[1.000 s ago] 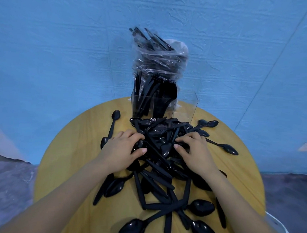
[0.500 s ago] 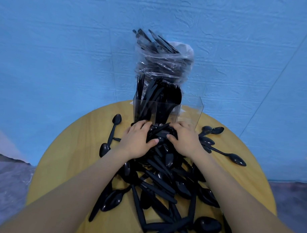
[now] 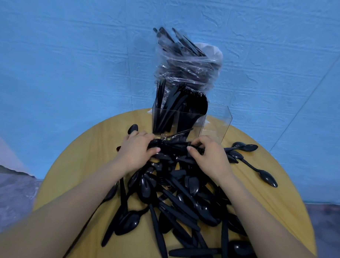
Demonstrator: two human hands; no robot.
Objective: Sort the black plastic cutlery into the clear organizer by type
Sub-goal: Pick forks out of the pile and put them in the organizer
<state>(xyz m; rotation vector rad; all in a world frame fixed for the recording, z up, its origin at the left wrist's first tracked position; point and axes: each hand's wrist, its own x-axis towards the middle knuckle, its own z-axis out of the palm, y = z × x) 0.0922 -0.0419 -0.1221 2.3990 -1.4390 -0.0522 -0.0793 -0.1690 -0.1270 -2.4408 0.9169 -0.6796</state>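
Part sorted: both hands gather a bundle of cutlery just in front of the organizer.

The round worktop [image 3: 83, 151] carries a large loose pile [image 3: 174, 202] of spoons and handles, too tangled to count, so most work is left. The clear organizer [image 3: 190, 120] shows three compartments: two hold upright knives and forks, the right one looks empty. One wrapped bag [image 3: 186, 65] of cutlery stands behind it. Left hand [image 3: 135, 150] and right hand [image 3: 206, 155] each curl their grip round one shared bundle [image 3: 172, 146].
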